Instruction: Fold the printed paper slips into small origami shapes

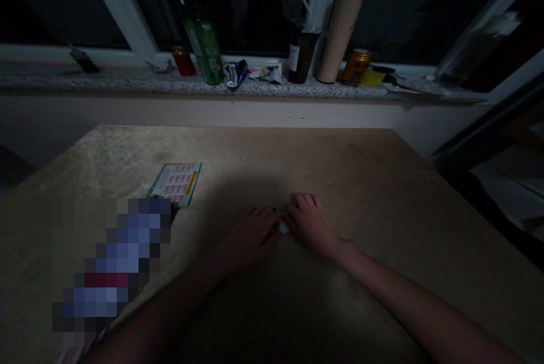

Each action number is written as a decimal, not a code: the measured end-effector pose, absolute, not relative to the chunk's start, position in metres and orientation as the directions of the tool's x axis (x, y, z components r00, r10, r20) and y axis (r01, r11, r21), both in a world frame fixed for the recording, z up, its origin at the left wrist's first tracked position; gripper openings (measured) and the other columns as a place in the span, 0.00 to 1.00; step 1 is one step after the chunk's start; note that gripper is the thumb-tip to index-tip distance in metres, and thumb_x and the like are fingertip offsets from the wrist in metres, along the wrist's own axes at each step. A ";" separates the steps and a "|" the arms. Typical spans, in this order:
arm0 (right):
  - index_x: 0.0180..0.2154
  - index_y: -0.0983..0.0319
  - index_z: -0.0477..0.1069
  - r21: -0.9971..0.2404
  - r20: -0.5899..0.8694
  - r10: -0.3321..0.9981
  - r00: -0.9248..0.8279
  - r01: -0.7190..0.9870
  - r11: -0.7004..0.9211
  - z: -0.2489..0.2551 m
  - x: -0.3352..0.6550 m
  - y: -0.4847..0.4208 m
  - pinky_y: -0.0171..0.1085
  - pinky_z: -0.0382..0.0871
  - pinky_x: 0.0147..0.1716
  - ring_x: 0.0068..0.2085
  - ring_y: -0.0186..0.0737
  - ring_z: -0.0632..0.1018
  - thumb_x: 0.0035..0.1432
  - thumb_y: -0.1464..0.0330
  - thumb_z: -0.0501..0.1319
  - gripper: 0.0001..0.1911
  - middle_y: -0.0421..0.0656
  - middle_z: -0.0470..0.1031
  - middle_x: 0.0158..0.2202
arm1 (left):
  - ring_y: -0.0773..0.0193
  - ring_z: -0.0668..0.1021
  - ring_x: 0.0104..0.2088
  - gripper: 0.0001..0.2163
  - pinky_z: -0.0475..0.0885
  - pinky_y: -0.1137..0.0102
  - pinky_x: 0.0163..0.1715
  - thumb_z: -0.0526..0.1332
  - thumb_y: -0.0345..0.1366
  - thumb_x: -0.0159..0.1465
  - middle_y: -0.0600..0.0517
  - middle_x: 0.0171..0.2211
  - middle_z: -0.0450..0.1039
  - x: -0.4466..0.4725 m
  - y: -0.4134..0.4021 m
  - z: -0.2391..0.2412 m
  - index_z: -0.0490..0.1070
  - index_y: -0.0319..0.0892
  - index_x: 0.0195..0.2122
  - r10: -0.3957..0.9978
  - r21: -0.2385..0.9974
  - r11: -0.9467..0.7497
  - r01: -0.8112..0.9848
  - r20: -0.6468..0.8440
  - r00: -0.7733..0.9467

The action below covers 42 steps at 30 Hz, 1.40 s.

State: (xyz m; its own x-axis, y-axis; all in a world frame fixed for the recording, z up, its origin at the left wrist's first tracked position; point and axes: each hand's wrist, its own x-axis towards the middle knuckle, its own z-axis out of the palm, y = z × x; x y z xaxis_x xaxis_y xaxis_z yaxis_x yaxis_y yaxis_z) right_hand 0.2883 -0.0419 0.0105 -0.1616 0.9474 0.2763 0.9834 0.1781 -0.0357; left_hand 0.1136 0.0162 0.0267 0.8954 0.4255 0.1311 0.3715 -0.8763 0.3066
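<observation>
Both my hands rest close together on a bare wooden table [361, 182], near its middle. My left hand [250, 236] lies with fingers curled down onto a small folded piece of paper [281, 225], white with a green edge. My right hand [309, 221] presses on the same paper from the right, fingers bent. Most of the paper is hidden under the fingers. The scene is very dim.
A printed card with red and orange rows [176, 182] lies on the table to the left. A blurred-out patch [113, 265] covers the near left. The stone windowsill [127, 80] holds a green bottle [206, 49], cans [357, 66], a dark cup with a straw [301, 52] and wrappers.
</observation>
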 end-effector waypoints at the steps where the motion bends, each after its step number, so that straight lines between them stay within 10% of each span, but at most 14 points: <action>1: 0.35 0.62 0.69 -0.038 0.276 0.949 -0.153 0.985 0.170 0.010 0.288 -0.042 0.44 0.58 0.43 0.41 0.47 0.67 0.62 0.66 0.54 0.08 0.47 0.68 0.36 | 0.57 0.71 0.41 0.06 0.62 0.60 0.46 0.52 0.37 0.65 0.50 0.38 0.68 0.114 0.016 0.027 0.65 0.42 0.37 0.426 0.302 -0.877 0.373 0.129 0.896; 24: 0.36 0.62 0.70 0.089 0.264 0.934 -0.239 0.971 0.223 0.015 0.286 -0.040 0.47 0.57 0.48 0.42 0.47 0.68 0.61 0.71 0.54 0.06 0.48 0.70 0.37 | 0.52 0.70 0.41 0.09 0.62 0.58 0.44 0.48 0.32 0.68 0.44 0.39 0.69 0.123 0.007 0.015 0.65 0.37 0.42 0.443 0.067 -0.897 0.438 0.145 0.885; 35: 0.35 0.65 0.71 0.251 0.140 0.885 -0.445 0.880 0.403 0.022 0.285 -0.030 0.48 0.57 0.51 0.39 0.47 0.71 0.61 0.74 0.53 0.08 0.48 0.73 0.33 | 0.58 0.70 0.39 0.07 0.63 0.63 0.45 0.49 0.35 0.68 0.49 0.37 0.67 0.117 0.019 0.024 0.63 0.40 0.38 0.403 0.265 -0.892 0.366 0.101 0.909; 42: 0.36 0.65 0.71 0.247 0.122 0.894 -0.432 0.885 0.394 0.024 0.285 -0.030 0.47 0.56 0.52 0.40 0.46 0.71 0.61 0.73 0.54 0.07 0.47 0.73 0.34 | 0.54 0.71 0.42 0.11 0.62 0.56 0.48 0.46 0.34 0.69 0.45 0.40 0.69 0.119 0.007 0.022 0.65 0.37 0.44 0.418 0.057 -0.908 0.414 0.110 0.902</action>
